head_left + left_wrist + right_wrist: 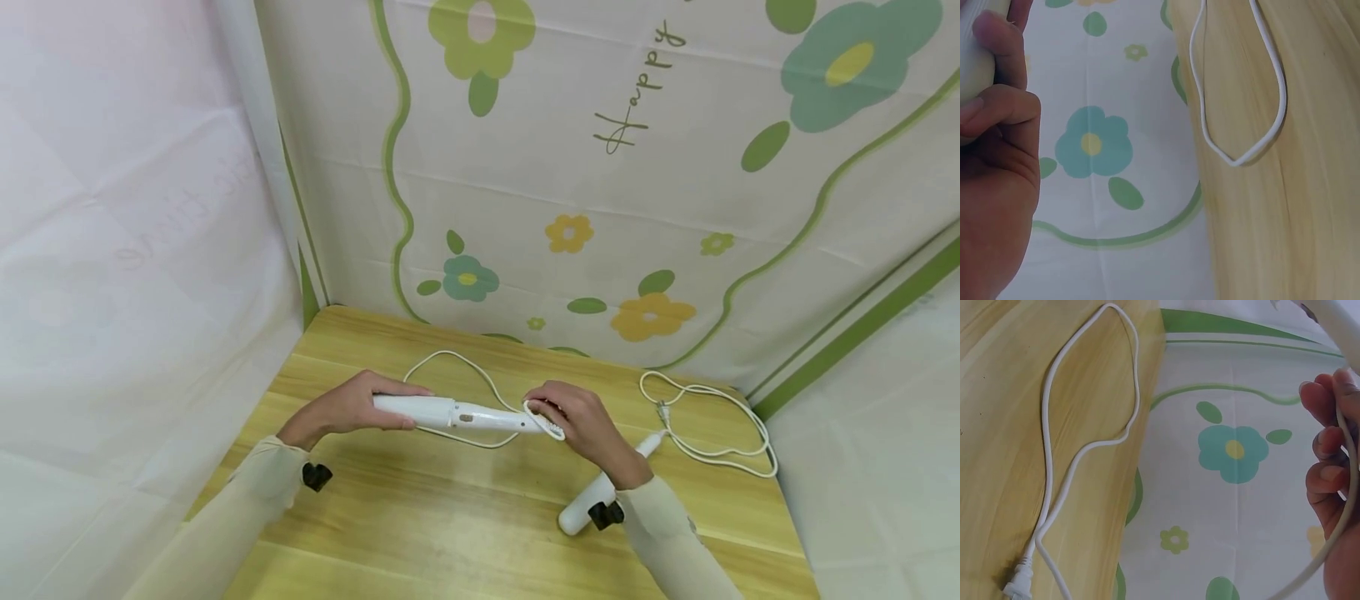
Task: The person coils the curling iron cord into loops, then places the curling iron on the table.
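A long white corded appliance that looks like a hair iron (487, 418) is held level over the wooden table. My left hand (358, 404) grips its thick left end; in the left wrist view the curled fingers (1007, 106) wrap that end. At the narrow handle end, my right hand (573, 417) holds the white cord (1349, 481), which runs through its curled fingers in the right wrist view. A small brown switch (467, 417) shows on the handle. The cord's slack loop (1047, 425) lies on the table, with its plug (1019, 582) at the lower left of that view.
A second white appliance (588, 504) lies on the table, partly hidden under my right forearm. Its coiled cord and plug (663, 411) rest at the far right. Flower-printed cloth walls (525, 183) enclose the wooden table (420, 533) at the back and sides.
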`<state>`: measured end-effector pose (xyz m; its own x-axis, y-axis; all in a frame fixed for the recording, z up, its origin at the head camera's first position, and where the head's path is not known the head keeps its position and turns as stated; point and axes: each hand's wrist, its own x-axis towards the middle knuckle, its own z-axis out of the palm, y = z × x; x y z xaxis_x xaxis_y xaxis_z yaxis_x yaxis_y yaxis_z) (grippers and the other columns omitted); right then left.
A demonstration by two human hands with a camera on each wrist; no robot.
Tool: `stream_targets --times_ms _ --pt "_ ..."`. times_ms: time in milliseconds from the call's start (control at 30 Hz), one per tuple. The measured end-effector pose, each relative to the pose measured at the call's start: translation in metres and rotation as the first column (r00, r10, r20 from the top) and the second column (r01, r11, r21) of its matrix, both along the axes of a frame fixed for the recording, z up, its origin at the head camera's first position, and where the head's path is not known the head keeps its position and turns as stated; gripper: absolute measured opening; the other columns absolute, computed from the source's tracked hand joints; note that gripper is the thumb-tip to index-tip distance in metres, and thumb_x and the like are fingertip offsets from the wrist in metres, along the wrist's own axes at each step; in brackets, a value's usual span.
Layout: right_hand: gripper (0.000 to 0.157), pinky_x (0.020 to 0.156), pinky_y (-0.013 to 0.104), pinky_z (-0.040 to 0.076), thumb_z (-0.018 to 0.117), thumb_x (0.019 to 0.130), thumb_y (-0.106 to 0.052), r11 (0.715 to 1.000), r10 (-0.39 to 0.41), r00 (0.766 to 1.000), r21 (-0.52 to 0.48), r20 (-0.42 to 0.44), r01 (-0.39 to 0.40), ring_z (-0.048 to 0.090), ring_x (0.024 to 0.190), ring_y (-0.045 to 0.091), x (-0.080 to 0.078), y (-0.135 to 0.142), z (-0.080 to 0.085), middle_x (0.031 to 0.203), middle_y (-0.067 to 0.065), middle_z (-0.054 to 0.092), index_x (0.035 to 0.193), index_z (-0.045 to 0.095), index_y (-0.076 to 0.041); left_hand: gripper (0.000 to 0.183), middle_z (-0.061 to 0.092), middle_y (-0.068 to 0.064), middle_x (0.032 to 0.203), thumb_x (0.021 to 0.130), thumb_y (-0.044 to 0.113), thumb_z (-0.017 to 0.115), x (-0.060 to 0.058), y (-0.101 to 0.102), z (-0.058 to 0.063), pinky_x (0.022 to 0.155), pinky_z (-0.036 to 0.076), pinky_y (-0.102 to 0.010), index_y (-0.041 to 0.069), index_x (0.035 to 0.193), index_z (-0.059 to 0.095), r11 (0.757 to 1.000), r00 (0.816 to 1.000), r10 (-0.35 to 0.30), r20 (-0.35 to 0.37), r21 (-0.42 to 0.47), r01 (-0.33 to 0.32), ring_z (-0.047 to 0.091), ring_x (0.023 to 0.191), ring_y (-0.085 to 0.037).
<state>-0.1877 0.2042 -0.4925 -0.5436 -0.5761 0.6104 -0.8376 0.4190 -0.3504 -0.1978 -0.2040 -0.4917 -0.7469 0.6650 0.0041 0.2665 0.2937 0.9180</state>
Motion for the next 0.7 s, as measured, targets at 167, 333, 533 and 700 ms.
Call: stream_targets --times_ms 167,333,533,700 --pt "0.025 0.071 0.027 0.059 0.076 0.095 0.010 0.999 0.023 1.000 -0.040 -0.004 -0.024 0.071 0.078 0.012 0.002 -0.002 -0.003 0.095 0.003 0.079 0.112 0.079 -0.008 0.050 0.077 -0.018 0.131 0.095 0.015 0.086 0.001 0.003 -0.001 0.062 0.057 -0.030 0.008 0.143 0.073 0.998 1.000 0.014 0.003 0.055 -0.015 0.064 0.074 -0.013" --pt "0.041 0.072 0.029 0.060 0.078 0.086 0.021 0.995 0.014 0.999 -0.099 0.048 -0.010 0.073 0.079 0.015 0.007 -0.005 -0.008 0.096 0.006 0.080 0.115 0.079 -0.009 0.050 0.075 -0.019 0.135 0.096 0.013 0.085 0.000 0.005 -0.003 0.062 0.058 -0.032 0.007 0.143 0.072 0.996 0.999 0.035 -0.005 0.086 -0.034 0.064 0.074 -0.013" --pt "0.031 0.054 0.019 0.044 0.067 0.096 0.020 0.968 0.017 0.971 -0.246 0.240 0.044 0.052 0.057 0.008 0.014 -0.012 -0.011 0.076 0.005 0.073 0.102 0.081 -0.008 0.050 0.075 -0.021 0.135 0.095 0.014 0.085 0.001 0.009 -0.003 0.063 0.058 -0.032 0.007 0.143 0.072 0.991 0.998 0.065 0.008 0.115 -0.066 0.066 0.077 -0.015" --pt "0.027 0.050 0.016 0.042 0.065 0.100 0.016 0.951 -0.025 0.963 -0.291 0.268 0.105 0.057 0.056 0.015 0.018 -0.018 -0.014 0.081 0.006 0.079 0.102 0.080 -0.007 0.051 0.076 -0.018 0.134 0.095 0.016 0.086 0.002 0.013 -0.004 0.066 0.059 -0.031 0.011 0.144 0.072 0.985 0.992 0.123 -0.004 0.120 -0.121 0.067 0.083 -0.019"
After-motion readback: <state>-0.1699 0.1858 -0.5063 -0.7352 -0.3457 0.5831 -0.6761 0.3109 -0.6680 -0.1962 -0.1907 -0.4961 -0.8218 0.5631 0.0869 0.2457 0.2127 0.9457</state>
